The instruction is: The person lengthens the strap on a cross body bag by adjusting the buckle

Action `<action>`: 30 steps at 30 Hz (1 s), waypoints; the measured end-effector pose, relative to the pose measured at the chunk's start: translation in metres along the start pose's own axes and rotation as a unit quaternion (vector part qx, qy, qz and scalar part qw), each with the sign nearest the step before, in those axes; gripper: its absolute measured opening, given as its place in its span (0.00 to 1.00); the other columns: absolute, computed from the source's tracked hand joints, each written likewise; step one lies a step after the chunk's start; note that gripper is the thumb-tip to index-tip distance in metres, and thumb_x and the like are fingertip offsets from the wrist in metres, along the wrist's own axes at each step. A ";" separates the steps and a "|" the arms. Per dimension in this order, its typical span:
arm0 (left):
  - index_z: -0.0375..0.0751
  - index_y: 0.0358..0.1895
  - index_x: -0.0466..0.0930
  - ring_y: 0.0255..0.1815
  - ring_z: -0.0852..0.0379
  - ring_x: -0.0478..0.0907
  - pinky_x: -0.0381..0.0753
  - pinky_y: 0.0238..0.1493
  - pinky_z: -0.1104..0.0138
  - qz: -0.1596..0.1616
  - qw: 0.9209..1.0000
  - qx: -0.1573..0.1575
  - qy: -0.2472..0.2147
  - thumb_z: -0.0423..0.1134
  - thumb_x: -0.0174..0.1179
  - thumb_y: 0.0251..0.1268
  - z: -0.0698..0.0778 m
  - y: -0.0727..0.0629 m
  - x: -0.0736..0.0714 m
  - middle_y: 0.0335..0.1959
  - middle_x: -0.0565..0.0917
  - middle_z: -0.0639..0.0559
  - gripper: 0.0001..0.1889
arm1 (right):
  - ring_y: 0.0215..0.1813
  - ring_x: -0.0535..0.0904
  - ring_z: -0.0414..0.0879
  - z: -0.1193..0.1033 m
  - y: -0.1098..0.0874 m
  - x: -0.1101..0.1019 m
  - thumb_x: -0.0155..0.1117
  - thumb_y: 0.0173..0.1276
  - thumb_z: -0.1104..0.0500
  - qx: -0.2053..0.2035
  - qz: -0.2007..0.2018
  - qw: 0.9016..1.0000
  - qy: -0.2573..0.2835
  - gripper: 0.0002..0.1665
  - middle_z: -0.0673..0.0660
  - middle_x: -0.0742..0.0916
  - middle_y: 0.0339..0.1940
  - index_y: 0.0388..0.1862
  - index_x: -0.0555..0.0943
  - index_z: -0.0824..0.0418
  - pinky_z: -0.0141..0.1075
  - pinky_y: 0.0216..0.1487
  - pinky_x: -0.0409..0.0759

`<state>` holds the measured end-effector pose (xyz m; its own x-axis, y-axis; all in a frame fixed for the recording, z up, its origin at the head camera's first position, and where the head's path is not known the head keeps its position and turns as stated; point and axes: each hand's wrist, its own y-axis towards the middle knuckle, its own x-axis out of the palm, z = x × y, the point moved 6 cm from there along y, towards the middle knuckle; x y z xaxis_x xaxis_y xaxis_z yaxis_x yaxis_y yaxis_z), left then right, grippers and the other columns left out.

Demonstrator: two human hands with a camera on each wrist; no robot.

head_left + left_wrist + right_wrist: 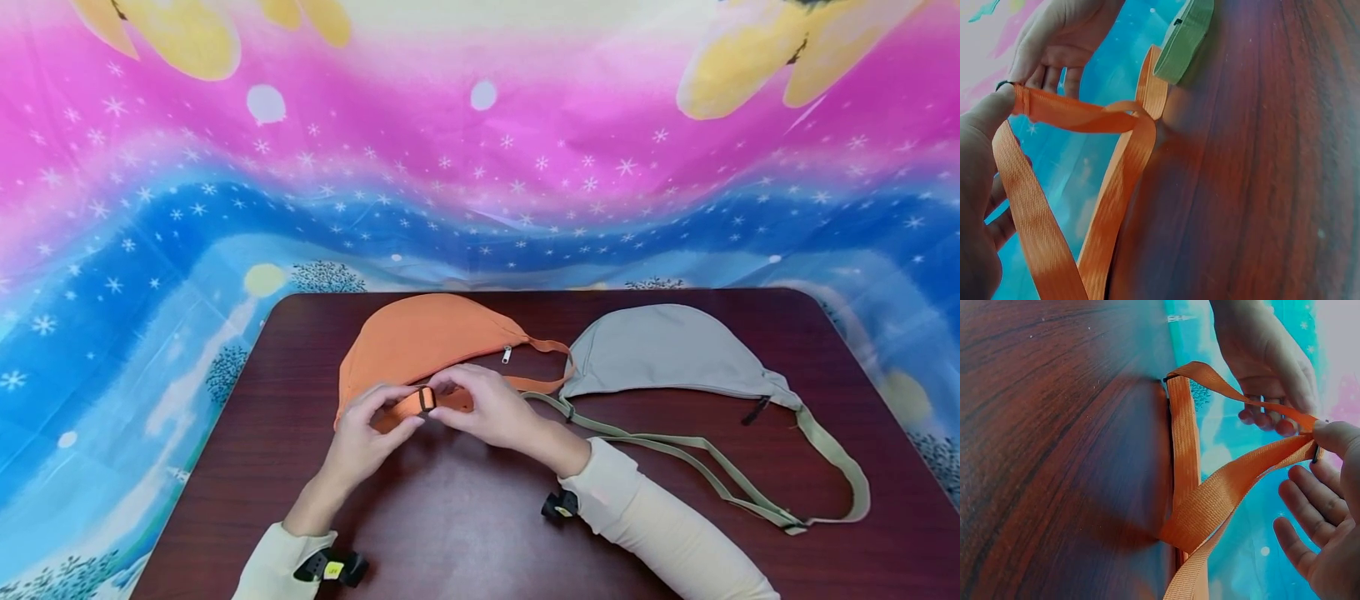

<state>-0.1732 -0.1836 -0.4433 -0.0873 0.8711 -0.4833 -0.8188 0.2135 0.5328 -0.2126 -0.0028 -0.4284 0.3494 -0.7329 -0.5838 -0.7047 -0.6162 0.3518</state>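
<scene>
An orange waist bag (431,333) lies on the table in the head view. Its orange strap (1072,115) is lifted off the wood in front of it, with a small black slider buckle (427,400) between my two hands. On the left, my left hand (360,437) pinches the strap beside the buckle with thumb and fingertips. My right hand (491,408) pinches it from the other side, thumb (1335,437) right at the buckle. The right wrist view shows the strap (1219,500) looping down from the fingers, folded and doubled.
A grey waist bag (667,350) lies to the right of the orange one, its green strap (851,483) looped over the dark wooden table (480,517). Part of that green strap runs close behind my right wrist. A printed cloth backdrop (480,167) hangs behind the table.
</scene>
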 end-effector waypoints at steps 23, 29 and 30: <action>0.45 0.50 0.87 0.37 0.59 0.78 0.75 0.39 0.74 0.025 0.999 0.029 0.019 0.26 0.75 0.53 -0.005 -0.003 -0.002 0.42 0.86 0.53 0.20 | 0.53 0.83 0.48 0.005 0.000 0.008 0.73 0.68 0.59 0.015 -0.015 0.997 0.072 0.18 0.50 0.86 0.48 0.54 0.77 0.56 0.50 0.55 0.80; 0.41 0.50 0.87 0.38 0.57 0.79 0.76 0.41 0.75 0.035 0.999 0.024 0.013 0.24 0.75 0.51 -0.007 -0.003 -0.002 0.41 0.87 0.50 0.21 | 0.51 0.82 0.44 0.007 0.000 0.009 0.72 0.69 0.58 0.003 -0.002 0.998 0.068 0.18 0.49 0.86 0.46 0.53 0.77 0.57 0.49 0.55 0.80; 0.40 0.50 0.87 0.38 0.57 0.79 0.76 0.42 0.75 0.040 0.999 0.021 0.009 0.23 0.75 0.50 -0.008 -0.003 -0.002 0.42 0.87 0.48 0.21 | 0.51 0.82 0.43 0.007 0.000 0.008 0.72 0.69 0.59 0.001 0.002 0.998 0.067 0.17 0.49 0.86 0.46 0.53 0.77 0.57 0.49 0.56 0.80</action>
<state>-0.1749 -0.1901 -0.4495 -0.1632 0.8778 -0.4503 -0.7846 0.1613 0.5987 -0.2141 -0.0066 -0.4382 0.4255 -0.7677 -0.4792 -0.7081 -0.6122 0.3519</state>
